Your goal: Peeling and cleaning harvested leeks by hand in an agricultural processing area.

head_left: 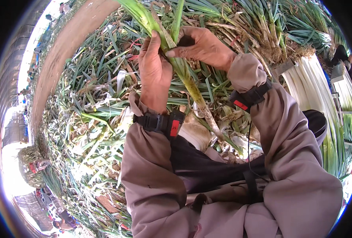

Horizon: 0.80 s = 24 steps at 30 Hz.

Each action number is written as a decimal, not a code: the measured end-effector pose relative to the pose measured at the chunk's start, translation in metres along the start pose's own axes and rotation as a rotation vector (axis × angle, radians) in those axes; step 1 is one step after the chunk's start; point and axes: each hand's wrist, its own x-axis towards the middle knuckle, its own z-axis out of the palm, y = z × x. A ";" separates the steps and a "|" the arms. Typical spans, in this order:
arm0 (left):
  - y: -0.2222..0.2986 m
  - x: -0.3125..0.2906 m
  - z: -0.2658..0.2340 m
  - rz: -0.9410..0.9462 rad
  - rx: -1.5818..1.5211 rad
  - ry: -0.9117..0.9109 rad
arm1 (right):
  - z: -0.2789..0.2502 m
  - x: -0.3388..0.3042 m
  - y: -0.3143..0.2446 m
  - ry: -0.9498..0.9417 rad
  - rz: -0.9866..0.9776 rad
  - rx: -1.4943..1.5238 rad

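Observation:
A long green onion (191,88) slants across in front of me, its green leaves at the top and its yellowish, spotted lower stalk pointing down to the right. My left hand (155,73) is closed around it just below the leaves, thumb laid along the stalk. From the other side, my right hand (203,47) pinches thumb and forefinger at the same place, by a dry, brownish outer leaf (165,31). Both hands touch the onion close together. Some of my left fingers are hidden behind the stalk.
Stripped leaves and peelings (92,95) lie piled on the left. Untrimmed green onions with roots (269,33) lie at the far right. Trimmed green onions with white stalks (308,85) are stacked beside my right arm. A bare dirt strip (59,51) curves along the far left.

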 end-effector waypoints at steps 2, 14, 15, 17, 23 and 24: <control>0.005 0.003 -0.012 0.008 -0.006 0.011 | 0.006 0.001 -0.019 -0.011 0.042 -0.021; -0.013 0.006 0.004 0.041 -0.008 0.088 | 0.009 -0.022 -0.006 0.258 -0.066 -0.294; -0.015 0.003 0.004 0.048 0.001 0.101 | 0.010 -0.024 -0.007 0.227 -0.055 -0.278; -0.018 0.004 0.006 0.056 -0.018 0.112 | 0.009 -0.025 -0.010 0.164 -0.033 -0.244; -0.002 0.018 -0.013 0.139 0.063 0.082 | 0.026 -0.040 -0.012 0.155 -0.119 -0.344; -0.003 0.017 -0.011 0.116 0.045 0.091 | 0.026 -0.044 -0.009 0.174 -0.127 -0.314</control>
